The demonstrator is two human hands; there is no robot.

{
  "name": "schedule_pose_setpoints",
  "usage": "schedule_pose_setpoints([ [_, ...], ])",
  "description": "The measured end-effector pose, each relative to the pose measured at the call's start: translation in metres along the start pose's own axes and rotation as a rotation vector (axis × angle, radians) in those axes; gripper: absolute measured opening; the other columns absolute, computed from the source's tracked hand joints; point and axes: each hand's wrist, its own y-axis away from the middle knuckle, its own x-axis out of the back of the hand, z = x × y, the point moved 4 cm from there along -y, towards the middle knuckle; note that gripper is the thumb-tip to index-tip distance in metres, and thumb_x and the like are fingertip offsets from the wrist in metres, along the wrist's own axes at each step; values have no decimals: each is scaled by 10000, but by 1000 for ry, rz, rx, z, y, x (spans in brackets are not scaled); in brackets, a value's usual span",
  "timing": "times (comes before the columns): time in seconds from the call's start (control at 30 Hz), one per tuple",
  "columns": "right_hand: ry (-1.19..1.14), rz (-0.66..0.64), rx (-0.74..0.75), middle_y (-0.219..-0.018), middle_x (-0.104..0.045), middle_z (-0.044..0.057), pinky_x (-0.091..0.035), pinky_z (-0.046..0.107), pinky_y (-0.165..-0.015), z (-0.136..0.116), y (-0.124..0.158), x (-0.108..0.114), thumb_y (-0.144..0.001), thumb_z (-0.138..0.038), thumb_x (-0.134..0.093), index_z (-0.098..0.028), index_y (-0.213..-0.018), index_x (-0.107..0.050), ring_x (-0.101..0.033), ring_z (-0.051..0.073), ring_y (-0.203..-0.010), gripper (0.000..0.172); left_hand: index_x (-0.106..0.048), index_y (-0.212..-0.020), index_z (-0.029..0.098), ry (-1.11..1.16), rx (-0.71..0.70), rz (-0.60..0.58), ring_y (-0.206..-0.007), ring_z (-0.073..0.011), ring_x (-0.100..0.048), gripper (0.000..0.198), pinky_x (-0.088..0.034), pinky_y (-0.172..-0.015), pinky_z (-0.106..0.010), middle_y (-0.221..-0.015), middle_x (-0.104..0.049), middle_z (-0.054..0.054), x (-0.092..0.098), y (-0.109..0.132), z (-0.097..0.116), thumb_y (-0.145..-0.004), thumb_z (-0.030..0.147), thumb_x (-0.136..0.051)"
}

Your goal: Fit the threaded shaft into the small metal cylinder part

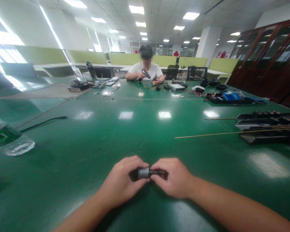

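Close to me, above the green table (106, 135), my two hands meet around a small cylindrical part. Between the thumb and fingers of my left hand (125, 177) is its grey metal cylinder (143, 173). My right hand (172, 177) pinches the thinner dark shaft (157, 172), which looks ridged and runs to the right from the cylinder. The two pieces lie in line and appear to touch; whether they are joined I cannot tell. Fingers hide part of both ends.
At left stands a clear bottle (9, 138) with a green label, near a black cable (43, 122). Dark metal rails (263, 135) with thin rods lie at right, a hand at the frame's edge. Across the table a person (145, 69) holds a power tool among small parts.
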Motion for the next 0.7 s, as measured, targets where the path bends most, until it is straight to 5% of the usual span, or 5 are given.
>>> schedule_pose_setpoints([
  [0.7, -25, -2, -18, -812, -707, 19, -446, 258, -668, 2, -1, 1, -827, -247, -681, -179, -919, -721, -618, 153, -697, 121, -704, -980, 261, 1, 16, 16, -877, -162, -647, 211, -484, -803, -288, -934, -698, 9, 2, 1, -5, -777, 211, -735],
])
